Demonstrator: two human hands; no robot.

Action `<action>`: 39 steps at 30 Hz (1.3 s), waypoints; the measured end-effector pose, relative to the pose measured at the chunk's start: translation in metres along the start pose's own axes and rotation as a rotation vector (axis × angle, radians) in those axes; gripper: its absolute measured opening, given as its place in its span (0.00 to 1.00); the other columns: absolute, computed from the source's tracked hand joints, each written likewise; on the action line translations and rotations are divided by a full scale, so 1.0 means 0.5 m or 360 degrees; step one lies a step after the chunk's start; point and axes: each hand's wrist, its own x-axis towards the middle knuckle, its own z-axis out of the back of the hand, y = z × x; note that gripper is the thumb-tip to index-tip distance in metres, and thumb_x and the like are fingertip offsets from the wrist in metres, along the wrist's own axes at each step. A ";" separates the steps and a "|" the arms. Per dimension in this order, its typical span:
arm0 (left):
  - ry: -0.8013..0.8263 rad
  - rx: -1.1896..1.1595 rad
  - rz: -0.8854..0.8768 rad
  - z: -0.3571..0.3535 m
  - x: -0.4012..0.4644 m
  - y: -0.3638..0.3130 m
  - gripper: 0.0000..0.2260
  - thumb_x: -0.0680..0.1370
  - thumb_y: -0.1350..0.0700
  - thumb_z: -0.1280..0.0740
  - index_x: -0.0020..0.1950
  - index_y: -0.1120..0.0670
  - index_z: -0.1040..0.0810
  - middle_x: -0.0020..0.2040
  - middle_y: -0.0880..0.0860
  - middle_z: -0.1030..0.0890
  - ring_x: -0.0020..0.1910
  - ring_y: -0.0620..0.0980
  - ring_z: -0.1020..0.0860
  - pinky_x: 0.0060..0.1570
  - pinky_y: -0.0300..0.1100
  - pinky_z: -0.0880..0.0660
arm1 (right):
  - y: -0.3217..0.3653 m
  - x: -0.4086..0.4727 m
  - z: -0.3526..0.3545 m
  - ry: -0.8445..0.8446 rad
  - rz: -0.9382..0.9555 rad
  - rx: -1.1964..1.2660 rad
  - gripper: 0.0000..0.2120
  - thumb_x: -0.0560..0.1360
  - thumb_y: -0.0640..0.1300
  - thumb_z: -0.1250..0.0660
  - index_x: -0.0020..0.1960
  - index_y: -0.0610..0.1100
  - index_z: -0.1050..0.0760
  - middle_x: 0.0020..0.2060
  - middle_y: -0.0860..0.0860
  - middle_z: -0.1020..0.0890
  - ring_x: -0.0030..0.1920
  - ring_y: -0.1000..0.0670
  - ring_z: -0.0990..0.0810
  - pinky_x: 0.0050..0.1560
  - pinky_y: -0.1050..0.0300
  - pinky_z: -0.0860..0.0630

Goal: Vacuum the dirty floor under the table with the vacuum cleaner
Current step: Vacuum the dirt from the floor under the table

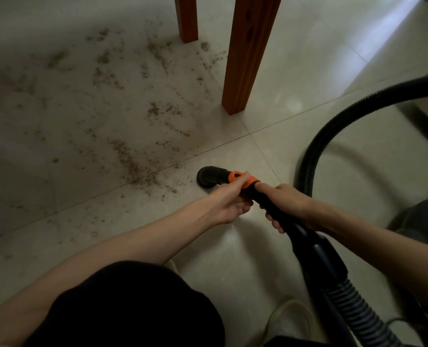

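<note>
Brown dirt [130, 156] is scattered over the pale tiled floor [233, 259], thickest left of centre and around the table legs. The vacuum's small black nozzle [207, 177] rests on the floor at the dirt's near edge, joined to the tube by an orange collar [238, 177]. My left hand [226, 200] grips the orange collar. My right hand [286, 206] is wrapped around the black tube [315, 249] just behind it. The ribbed black hose [308, 156] loops up to the right and away.
Two wooden table legs stand on the floor, a near one [245, 58] and a far one [186, 18]. The dark vacuum body [425, 214] sits at the right edge. My knee in dark cloth [132, 304] and a light shoe [290, 321] are at the bottom.
</note>
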 end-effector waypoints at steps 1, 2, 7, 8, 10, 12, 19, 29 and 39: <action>-0.0033 -0.0088 0.0007 0.004 0.003 0.000 0.15 0.78 0.48 0.36 0.57 0.58 0.27 0.44 0.55 0.24 0.40 0.48 0.27 0.36 0.37 0.31 | -0.004 -0.002 -0.005 -0.0014 0.0011 -0.0006 0.22 0.80 0.56 0.45 0.45 0.36 0.29 0.24 0.46 0.26 0.20 0.50 0.28 0.23 0.61 0.29; -0.0074 -0.0174 0.0010 0.009 0.006 0.001 0.17 0.78 0.49 0.37 0.61 0.59 0.29 0.46 0.56 0.24 0.41 0.49 0.26 0.37 0.37 0.30 | -0.007 -0.003 -0.010 -0.0029 0.0022 -0.0018 0.22 0.81 0.56 0.45 0.44 0.37 0.30 0.25 0.46 0.26 0.20 0.50 0.28 0.23 0.61 0.29; -0.0149 -0.0339 -0.0059 0.022 0.013 0.005 0.18 0.79 0.53 0.38 0.65 0.61 0.33 0.58 0.60 0.25 0.44 0.51 0.24 0.39 0.40 0.26 | -0.008 -0.003 -0.032 -0.0054 0.0073 -0.0071 0.21 0.81 0.55 0.45 0.45 0.36 0.29 0.27 0.44 0.25 0.21 0.49 0.27 0.24 0.60 0.27; -0.0155 -0.0366 -0.0067 0.023 0.014 0.003 0.19 0.79 0.53 0.38 0.66 0.62 0.34 0.60 0.60 0.26 0.44 0.52 0.24 0.38 0.41 0.26 | -0.006 -0.002 -0.034 -0.0063 0.0083 -0.0083 0.22 0.81 0.55 0.45 0.47 0.35 0.28 0.27 0.44 0.25 0.21 0.49 0.26 0.24 0.60 0.27; -0.0182 -0.0412 -0.0091 0.027 0.016 -0.001 0.21 0.79 0.53 0.38 0.67 0.63 0.34 0.62 0.61 0.26 0.48 0.54 0.23 0.43 0.43 0.24 | 0.001 0.001 -0.037 -0.0065 0.0096 -0.0111 0.22 0.81 0.55 0.45 0.49 0.34 0.28 0.27 0.45 0.24 0.21 0.50 0.26 0.24 0.60 0.27; -0.0217 -0.0435 -0.0107 0.032 0.019 0.001 0.21 0.80 0.52 0.38 0.67 0.63 0.34 0.62 0.62 0.25 0.52 0.56 0.23 0.49 0.45 0.25 | 0.010 0.002 -0.038 -0.0023 0.0094 -0.0126 0.22 0.81 0.55 0.45 0.49 0.34 0.28 0.27 0.45 0.25 0.20 0.50 0.27 0.23 0.61 0.27; -0.0335 -0.0419 -0.0155 0.047 0.031 0.015 0.20 0.80 0.50 0.39 0.66 0.61 0.34 0.57 0.60 0.24 0.50 0.54 0.23 0.52 0.46 0.25 | 0.026 0.005 -0.041 0.0054 0.0079 -0.0175 0.22 0.80 0.56 0.44 0.45 0.36 0.29 0.27 0.45 0.25 0.20 0.50 0.28 0.23 0.61 0.28; -0.0186 -0.0610 -0.0129 0.037 0.028 -0.035 0.22 0.78 0.51 0.36 0.67 0.62 0.33 0.57 0.61 0.23 0.45 0.53 0.22 0.42 0.44 0.24 | 0.042 0.029 -0.038 -0.0111 0.0159 -0.0133 0.22 0.81 0.56 0.45 0.45 0.36 0.29 0.27 0.45 0.24 0.21 0.50 0.26 0.24 0.60 0.27; -0.0139 -0.0495 -0.0238 0.034 0.024 -0.032 0.20 0.80 0.53 0.38 0.67 0.64 0.34 0.61 0.61 0.24 0.49 0.52 0.21 0.39 0.40 0.23 | 0.051 0.032 -0.027 -0.0083 0.0135 -0.0059 0.22 0.80 0.56 0.44 0.45 0.36 0.28 0.25 0.45 0.26 0.19 0.51 0.28 0.22 0.62 0.29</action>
